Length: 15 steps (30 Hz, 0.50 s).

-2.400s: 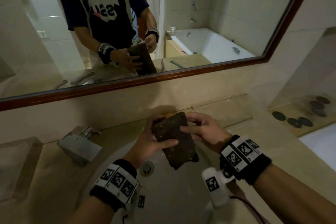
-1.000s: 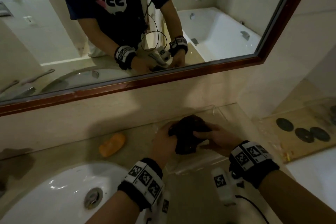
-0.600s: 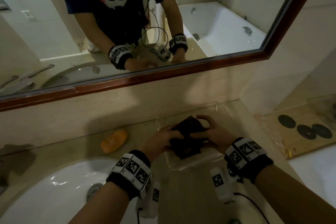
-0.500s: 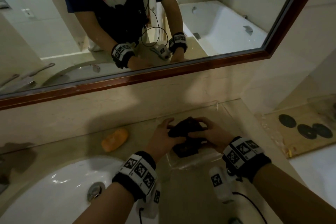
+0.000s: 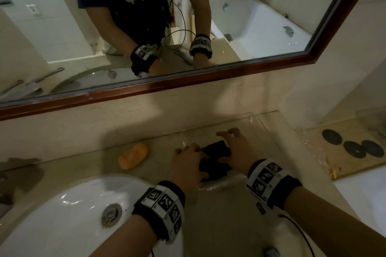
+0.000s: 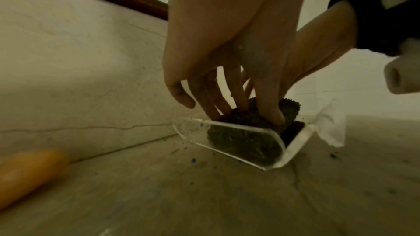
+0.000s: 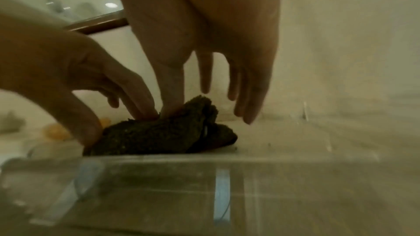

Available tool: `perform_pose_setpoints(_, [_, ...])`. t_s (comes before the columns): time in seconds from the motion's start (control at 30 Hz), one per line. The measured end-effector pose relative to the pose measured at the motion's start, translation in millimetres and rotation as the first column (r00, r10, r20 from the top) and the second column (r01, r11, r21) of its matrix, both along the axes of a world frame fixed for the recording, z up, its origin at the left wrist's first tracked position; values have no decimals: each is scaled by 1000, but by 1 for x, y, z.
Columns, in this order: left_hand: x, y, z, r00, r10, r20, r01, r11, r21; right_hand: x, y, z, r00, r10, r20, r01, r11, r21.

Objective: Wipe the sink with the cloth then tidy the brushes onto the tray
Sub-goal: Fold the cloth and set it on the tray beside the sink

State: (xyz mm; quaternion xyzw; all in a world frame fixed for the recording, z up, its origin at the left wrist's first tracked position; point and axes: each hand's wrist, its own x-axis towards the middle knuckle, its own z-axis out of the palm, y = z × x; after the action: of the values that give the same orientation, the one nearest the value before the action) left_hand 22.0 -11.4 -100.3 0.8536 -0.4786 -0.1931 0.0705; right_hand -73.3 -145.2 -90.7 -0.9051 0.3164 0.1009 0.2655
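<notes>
A dark folded cloth (image 5: 215,155) lies inside a clear tray (image 5: 221,182) on the counter, right of the white sink (image 5: 62,221). My left hand (image 5: 188,160) presses straight fingers and thumb down on the cloth's near-left part (image 6: 245,143). My right hand (image 5: 231,148) hovers over the far side; its thumb (image 7: 170,107) touches the cloth (image 7: 159,135) while the other fingers are spread above the tray floor. Neither hand curls round the cloth. No brush shows on the counter.
An orange soap bar (image 5: 133,155) lies against the back wall, left of the tray. A wooden board with dark round discs (image 5: 353,148) sits at the right. The mirror (image 5: 146,27) reflects long-handled items at its left edge. The sink drain (image 5: 111,214) is visible.
Both hands carried the cloth from above the sink rightward and lowered it into the clear tray. Their grip has loosened; the fingers now lie straight on or above it.
</notes>
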Motion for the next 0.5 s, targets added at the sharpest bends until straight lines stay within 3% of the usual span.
perform_pose_setpoints(0.07, [3,-2,3,999,28,-43,-27,1000,11,5,3,2,982,184,-33,-185,983,-15])
perform_pose_setpoints(0.13, [4,-6,4,998,42,-53,-41,999,25,8,4,4,963,257,-84,-254,966,43])
perform_pose_setpoints(0.23, [3,-8,-4,998,57,-40,-55,998,39,11,1,2,961,265,-81,-261,964,51])
perform_pose_setpoints(0.4, [-4,-9,-14,995,103,-18,-102,995,19,13,8,-6,952,281,-124,-293,952,-90])
perform_pose_setpoints(0.5, [-7,-7,-6,998,55,34,-56,998,40,12,13,-2,946,284,-159,-304,944,-124])
